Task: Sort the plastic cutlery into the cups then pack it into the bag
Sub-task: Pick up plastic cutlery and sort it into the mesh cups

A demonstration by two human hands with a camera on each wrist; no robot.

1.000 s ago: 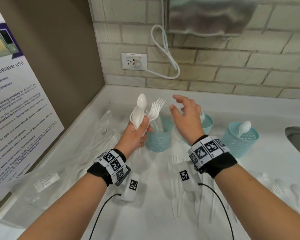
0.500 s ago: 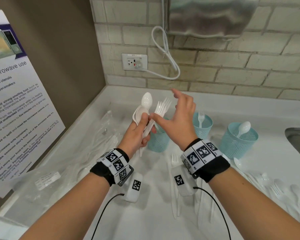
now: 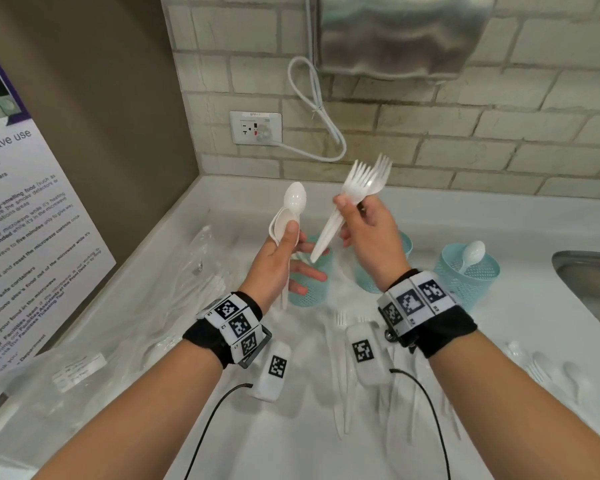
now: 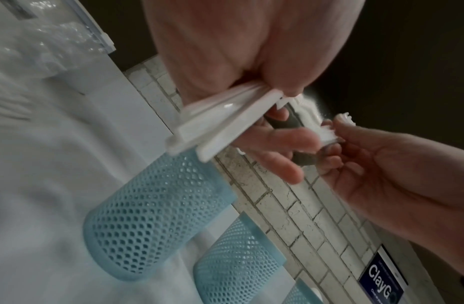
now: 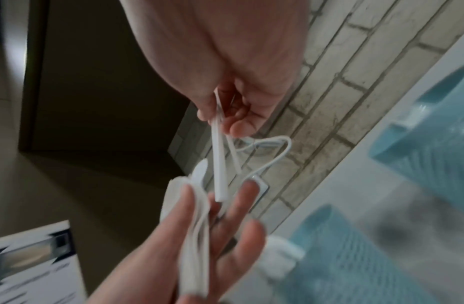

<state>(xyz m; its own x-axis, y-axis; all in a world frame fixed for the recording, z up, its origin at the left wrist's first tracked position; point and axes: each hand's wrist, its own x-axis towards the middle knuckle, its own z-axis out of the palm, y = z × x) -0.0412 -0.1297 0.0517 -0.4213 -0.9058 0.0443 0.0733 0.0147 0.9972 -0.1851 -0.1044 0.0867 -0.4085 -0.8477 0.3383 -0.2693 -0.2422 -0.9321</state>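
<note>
White cutlery and pale blue mesh cups on a white counter.
White plastic forks point(image 3: 364, 183) and spoons point(image 3: 289, 213) are showing against cream brick tiles point(image 3: 465, 140); the perforated cups point(image 3: 468, 275) are appearing pale blue, the wristbands point(image 3: 234, 323) black-and-white checked.

white forks point(image 3: 362, 184) aloft, spoons point(image 3: 289, 216) upright

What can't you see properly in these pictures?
- Head view: the middle perforated blue plastic cup is mostly hidden behind the right hand, so its contents cannot be told.
- Head view: white plastic cutlery on the counter is blurred, uncountable.
- Right wrist view: the blue cups are smeared by blur.
</note>
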